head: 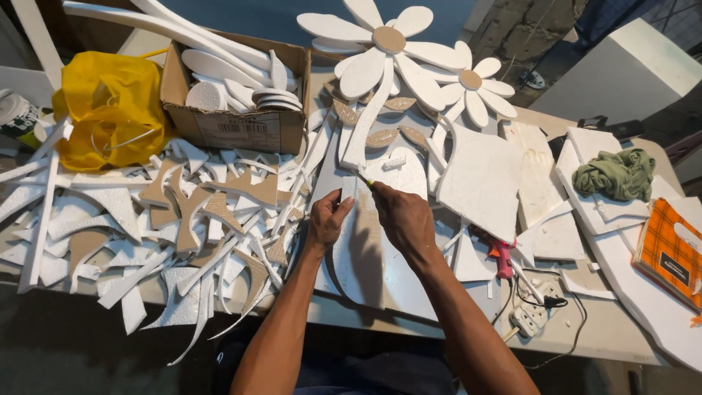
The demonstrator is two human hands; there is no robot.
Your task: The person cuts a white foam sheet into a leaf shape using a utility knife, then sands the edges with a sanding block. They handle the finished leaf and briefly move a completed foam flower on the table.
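My left hand (pixel 327 217) presses down on a white foam board piece (pixel 362 249) lying in front of me on the table. My right hand (pixel 402 217) grips a small yellow-tipped cutter (pixel 365 179), its blade at the upper edge of that piece. Just beyond stands a large white foam daisy (pixel 380 44) with a brown centre, its stem (pixel 363 124) reaching down toward the cutter. A smaller foam daisy (pixel 472 88) sits to its right.
Foam and cardboard offcuts (pixel 183 212) cover the left side. A cardboard box (pixel 234 110) holds foam shapes, next to a yellow bag (pixel 110 110). Right side: white foam sheet (pixel 482 179), pink glue gun (pixel 503 256), power strip (pixel 530 318), green cloth (pixel 616 173), orange plaid box (pixel 669 252).
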